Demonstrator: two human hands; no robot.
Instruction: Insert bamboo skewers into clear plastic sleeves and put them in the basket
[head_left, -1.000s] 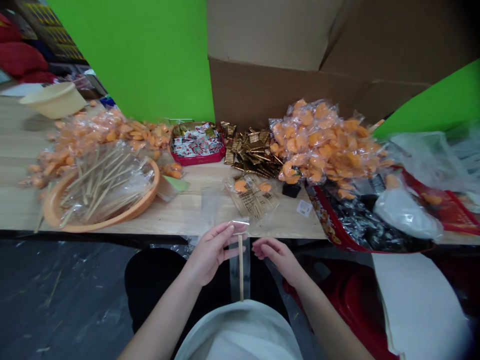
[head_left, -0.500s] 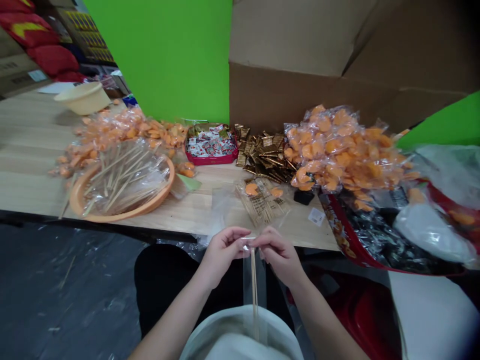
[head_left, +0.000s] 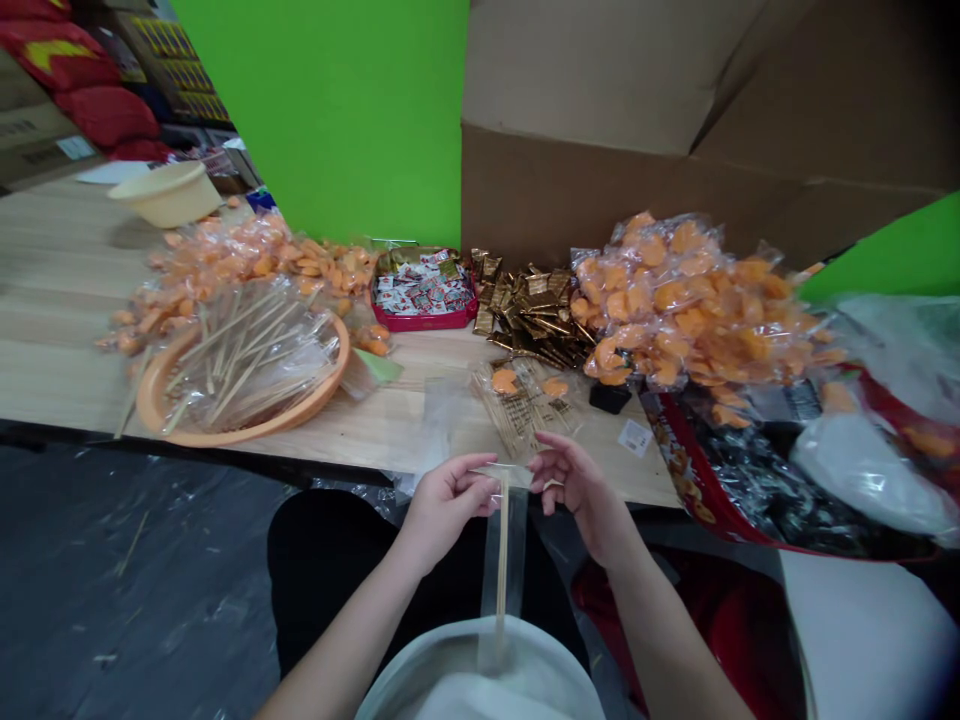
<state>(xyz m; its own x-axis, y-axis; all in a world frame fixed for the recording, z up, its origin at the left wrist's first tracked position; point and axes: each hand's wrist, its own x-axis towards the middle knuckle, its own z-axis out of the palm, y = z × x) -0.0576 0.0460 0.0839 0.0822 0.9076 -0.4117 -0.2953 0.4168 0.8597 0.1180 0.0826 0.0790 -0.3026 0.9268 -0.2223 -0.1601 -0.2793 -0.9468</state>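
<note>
My left hand [head_left: 453, 500] pinches the upper end of a narrow clear plastic bag [head_left: 491, 570] with thin wooden sticks [head_left: 503, 545] inside. The bag hangs down over a white tub [head_left: 420, 640] at my lap. Beside the bag's top, my right hand [head_left: 574, 490] has its fingers apart and curved, with nothing held. Just beyond my hands, a flat packet of sticks [head_left: 517, 425] with orange pieces and printed labels lies on the table.
An orange basket [head_left: 157, 405] of bagged sticks stands at left. Behind are a pink tray [head_left: 427, 320] of small sachets, gold packets [head_left: 536, 310] and a heap of bagged orange pieces [head_left: 675, 290]. A red container [head_left: 697, 500] holds dark packets at right. Cardboard [head_left: 555, 180] rises behind.
My right hand has let go of the bag's top and moved slightly right, fingers spreading. My left hand keeps its hold, and the bag has shifted slightly left.
</note>
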